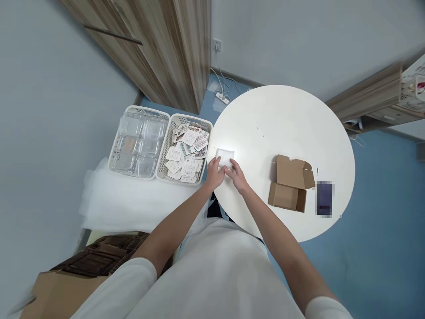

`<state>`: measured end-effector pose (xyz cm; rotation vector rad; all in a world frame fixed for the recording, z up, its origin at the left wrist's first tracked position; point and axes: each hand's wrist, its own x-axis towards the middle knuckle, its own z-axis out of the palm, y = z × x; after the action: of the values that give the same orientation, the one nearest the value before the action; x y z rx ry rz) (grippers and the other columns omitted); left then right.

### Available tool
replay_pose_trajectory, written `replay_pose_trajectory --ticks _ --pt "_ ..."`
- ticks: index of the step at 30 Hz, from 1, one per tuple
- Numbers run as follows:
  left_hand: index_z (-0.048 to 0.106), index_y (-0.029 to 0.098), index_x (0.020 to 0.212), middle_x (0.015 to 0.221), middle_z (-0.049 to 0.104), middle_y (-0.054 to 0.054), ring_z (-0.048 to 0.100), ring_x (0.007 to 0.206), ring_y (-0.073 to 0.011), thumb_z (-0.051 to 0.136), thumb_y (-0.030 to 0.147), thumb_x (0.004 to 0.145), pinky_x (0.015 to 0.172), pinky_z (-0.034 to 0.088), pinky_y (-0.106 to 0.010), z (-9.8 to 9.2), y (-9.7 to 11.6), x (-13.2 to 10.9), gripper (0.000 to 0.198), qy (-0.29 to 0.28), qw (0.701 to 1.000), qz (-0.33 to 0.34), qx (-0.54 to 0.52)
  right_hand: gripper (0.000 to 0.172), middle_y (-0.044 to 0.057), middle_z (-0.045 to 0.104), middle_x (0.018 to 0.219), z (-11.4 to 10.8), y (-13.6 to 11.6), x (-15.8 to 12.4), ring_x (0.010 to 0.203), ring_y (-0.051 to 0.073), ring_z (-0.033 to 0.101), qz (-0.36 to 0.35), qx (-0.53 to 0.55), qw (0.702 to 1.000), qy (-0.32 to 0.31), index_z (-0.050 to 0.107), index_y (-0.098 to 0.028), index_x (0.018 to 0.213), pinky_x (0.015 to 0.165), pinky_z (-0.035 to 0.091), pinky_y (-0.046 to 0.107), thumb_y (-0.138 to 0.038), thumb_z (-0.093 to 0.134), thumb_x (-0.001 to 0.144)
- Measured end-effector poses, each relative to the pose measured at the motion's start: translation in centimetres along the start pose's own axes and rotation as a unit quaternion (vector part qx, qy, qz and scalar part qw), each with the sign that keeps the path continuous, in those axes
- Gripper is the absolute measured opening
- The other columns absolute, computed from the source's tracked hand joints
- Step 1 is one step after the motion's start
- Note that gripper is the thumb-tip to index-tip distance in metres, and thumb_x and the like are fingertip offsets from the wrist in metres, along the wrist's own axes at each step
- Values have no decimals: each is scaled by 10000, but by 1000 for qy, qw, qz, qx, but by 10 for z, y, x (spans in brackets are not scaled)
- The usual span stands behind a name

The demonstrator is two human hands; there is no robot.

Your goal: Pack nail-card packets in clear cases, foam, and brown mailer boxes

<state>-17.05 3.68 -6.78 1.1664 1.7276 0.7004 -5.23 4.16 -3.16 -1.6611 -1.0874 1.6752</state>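
At the left side of the round white table, both my hands are on a small white square packet, which looks soft or padded. My left hand grips its left edge, fingers curled around the side. From the right, my right hand holds it with the thumb near the lower edge and the fingers along the right side. The thumbs nearly meet below it. What lies inside or under the packet is hidden. To the right on the table stands an open brown cardboard box with its lid folded back.
Left of the table, one white basket holds several blister packs and another several clear plastic boxes. White sheeting lies below them. A blurred dark purple object lies beside the cardboard box. A power strip sits on the floor.
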Motion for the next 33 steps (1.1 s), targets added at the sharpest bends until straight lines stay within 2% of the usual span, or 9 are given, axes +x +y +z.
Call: replay_pose_trajectory --ticks 3,7,13,17,21,26,33 --pt "467 208 1209 1305 368 -91 316 1232 -247 491 306 795 992 297 -383 1 -4 2 425 10 1000 12 -16 518 -6 324 1351 0 5 3 1195 209 348 2 5 1000 3 484 -277 1154 969 331 357 -413 596 667" --pt "562 208 1096 1186 483 -71 478 1077 -205 489 265 788 862 432 -311 1 -7 -3 322 6 999 20 -36 473 28 492 1201 -12 22 -5 1093 206 437 25 14 999 25 525 -251 1095 898 388 357 -397 597 651" --pt "631 195 940 961 589 -54 549 846 -178 539 225 741 777 465 -317 8 -7 -25 221 7 1000 21 8 370 33 601 881 -32 44 -23 826 186 543 49 -16 998 46 562 -233 981 692 456 316 -370 584 638" --pt "621 201 887 971 591 -48 551 810 -163 581 236 706 708 490 -299 20 0 -50 189 13 999 29 -9 268 18 590 802 -51 49 -41 707 165 545 4 -43 997 69 570 -221 867 616 447 295 -377 557 649" --pt "592 202 861 964 593 -44 557 808 -153 606 268 688 676 500 -288 40 15 -79 186 17 998 49 -33 236 17 573 851 -80 55 -62 656 138 534 -54 -50 994 77 547 -211 834 581 443 275 -366 547 656" --pt "569 199 879 978 592 -49 568 815 -153 601 305 695 676 501 -280 76 37 -107 215 17 997 73 -32 230 32 553 949 -125 65 -88 671 118 542 -102 -45 989 96 536 -206 844 630 464 282 -339 554 658" --pt "591 196 914 941 629 -44 598 805 -160 568 324 725 730 490 -297 126 68 -129 230 -65 993 90 34 246 36 607 875 -193 84 -121 692 149 595 -104 -44 987 117 553 -201 902 657 486 312 -306 542 681"
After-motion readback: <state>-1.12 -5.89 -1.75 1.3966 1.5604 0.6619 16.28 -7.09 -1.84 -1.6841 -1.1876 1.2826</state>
